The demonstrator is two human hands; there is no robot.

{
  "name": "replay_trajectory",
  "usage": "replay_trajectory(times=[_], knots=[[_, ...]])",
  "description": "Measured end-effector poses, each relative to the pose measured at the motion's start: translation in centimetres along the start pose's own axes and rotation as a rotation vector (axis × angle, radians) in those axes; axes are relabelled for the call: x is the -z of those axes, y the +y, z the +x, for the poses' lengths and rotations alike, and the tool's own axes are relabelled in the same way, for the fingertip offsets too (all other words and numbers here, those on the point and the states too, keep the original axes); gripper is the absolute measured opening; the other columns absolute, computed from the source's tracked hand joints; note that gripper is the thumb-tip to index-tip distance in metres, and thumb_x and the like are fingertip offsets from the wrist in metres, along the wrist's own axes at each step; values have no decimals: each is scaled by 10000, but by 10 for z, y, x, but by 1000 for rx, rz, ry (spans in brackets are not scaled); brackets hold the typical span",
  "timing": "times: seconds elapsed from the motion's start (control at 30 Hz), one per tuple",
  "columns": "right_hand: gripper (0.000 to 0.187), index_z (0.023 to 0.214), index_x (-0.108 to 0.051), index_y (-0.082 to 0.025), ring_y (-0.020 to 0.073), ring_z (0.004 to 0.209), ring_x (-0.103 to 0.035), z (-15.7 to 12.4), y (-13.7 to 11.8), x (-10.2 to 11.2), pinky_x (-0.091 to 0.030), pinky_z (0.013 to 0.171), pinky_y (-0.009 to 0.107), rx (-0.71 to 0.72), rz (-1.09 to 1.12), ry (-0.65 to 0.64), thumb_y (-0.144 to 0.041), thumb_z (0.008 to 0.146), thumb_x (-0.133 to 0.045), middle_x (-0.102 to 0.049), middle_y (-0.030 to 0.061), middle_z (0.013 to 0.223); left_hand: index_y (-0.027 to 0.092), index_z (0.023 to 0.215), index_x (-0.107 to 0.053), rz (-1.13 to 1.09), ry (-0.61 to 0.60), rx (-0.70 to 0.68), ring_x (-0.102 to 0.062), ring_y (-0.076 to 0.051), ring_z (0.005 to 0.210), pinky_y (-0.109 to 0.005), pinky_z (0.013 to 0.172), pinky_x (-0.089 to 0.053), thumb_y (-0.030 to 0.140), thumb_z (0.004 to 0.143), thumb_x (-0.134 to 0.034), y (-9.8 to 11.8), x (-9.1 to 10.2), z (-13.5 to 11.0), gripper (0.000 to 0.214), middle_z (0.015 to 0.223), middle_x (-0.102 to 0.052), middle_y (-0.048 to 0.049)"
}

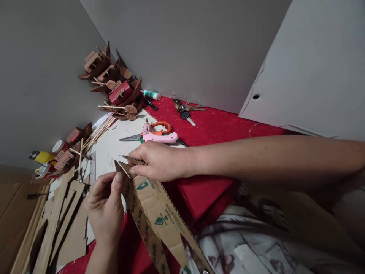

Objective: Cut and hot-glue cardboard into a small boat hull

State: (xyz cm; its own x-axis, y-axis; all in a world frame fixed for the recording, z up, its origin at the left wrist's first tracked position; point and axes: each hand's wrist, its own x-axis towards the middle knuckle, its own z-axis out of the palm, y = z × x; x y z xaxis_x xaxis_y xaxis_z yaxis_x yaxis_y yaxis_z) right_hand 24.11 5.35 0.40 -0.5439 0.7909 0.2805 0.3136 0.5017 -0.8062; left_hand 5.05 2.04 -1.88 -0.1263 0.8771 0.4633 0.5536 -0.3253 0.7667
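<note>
Two long tapered cardboard pieces with green print [155, 213] run from my lap up to pointed tips near the middle of the view. My left hand [105, 205] pinches the tip of the nearer piece between thumb and fingers. My right hand [159, 161] reaches in from the right and grips the tip of the other piece, together with a small corrugated strip [134, 160]. Both hands are closed on cardboard, close together above a white sheet [114, 146].
A pink glue gun [159, 137] and orange-handled scissors [154, 127] lie just beyond my right hand. Brown cardboard ship models [114, 85] stand by the grey wall. Keys [186, 110], a glue bottle [152, 94], wooden sticks [99, 131], a metal ruler [92, 169] and cut cardboard scraps [62, 217] lie on the red surface [216, 123].
</note>
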Motion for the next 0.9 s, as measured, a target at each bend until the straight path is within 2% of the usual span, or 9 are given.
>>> replay_trajectory(times=[0.13,0.27,0.5,0.6,0.67,0.8,0.9], knots=[[195,663,-508,-145,95,594,-423,1,2,-2,-291,575,225,-51,8,-9,-97,843,-567,-461,-50,596,189,797,-713,26,-14,-57,-596,-123,650,-217,625,-476,359,795,-715,-1,-3,-4,170,708,-677,10],[187,658,-519,-142,95,593,-429,2,4,-3,-290,572,222,-34,28,2,-91,833,-559,-474,-47,594,191,788,-702,46,-21,-96,-587,-121,635,-218,620,-466,367,816,-689,0,-4,-5,179,700,-665,15],[228,623,-479,-152,86,569,-383,2,4,-3,-264,553,228,-83,7,-9,-92,823,-569,-406,-62,562,190,778,-692,18,-67,-85,-574,-112,640,-205,628,-458,321,830,-683,-3,-5,-5,142,694,-648,22],[212,638,-492,-148,85,580,-399,2,3,-3,-272,556,224,-91,24,-14,-88,829,-565,-425,-58,575,188,791,-692,-24,-66,-42,-576,-101,643,-189,624,-463,317,820,-699,-4,-6,-6,132,711,-657,21],[205,647,-498,-146,87,588,-410,2,3,-3,-277,559,224,-86,27,-13,-95,832,-569,-437,-55,584,195,850,-699,-67,-46,3,-597,-98,659,-180,625,-478,326,800,-722,-3,-6,-6,142,747,-668,17],[227,632,-479,-150,85,585,-413,1,2,-1,-281,560,225,-91,27,-33,-89,832,-566,-437,-56,581,232,1083,-704,-91,-58,69,-634,-116,711,-202,654,-511,357,778,-741,-4,-6,-4,332,812,-686,6],[220,638,-487,-147,88,596,-429,1,1,0,-290,567,222,-89,30,-39,-87,836,-562,-457,-50,595,212,965,-758,-40,-104,28,-638,-146,747,-246,692,-520,381,783,-729,-8,-3,0,250,829,-701,-19]])
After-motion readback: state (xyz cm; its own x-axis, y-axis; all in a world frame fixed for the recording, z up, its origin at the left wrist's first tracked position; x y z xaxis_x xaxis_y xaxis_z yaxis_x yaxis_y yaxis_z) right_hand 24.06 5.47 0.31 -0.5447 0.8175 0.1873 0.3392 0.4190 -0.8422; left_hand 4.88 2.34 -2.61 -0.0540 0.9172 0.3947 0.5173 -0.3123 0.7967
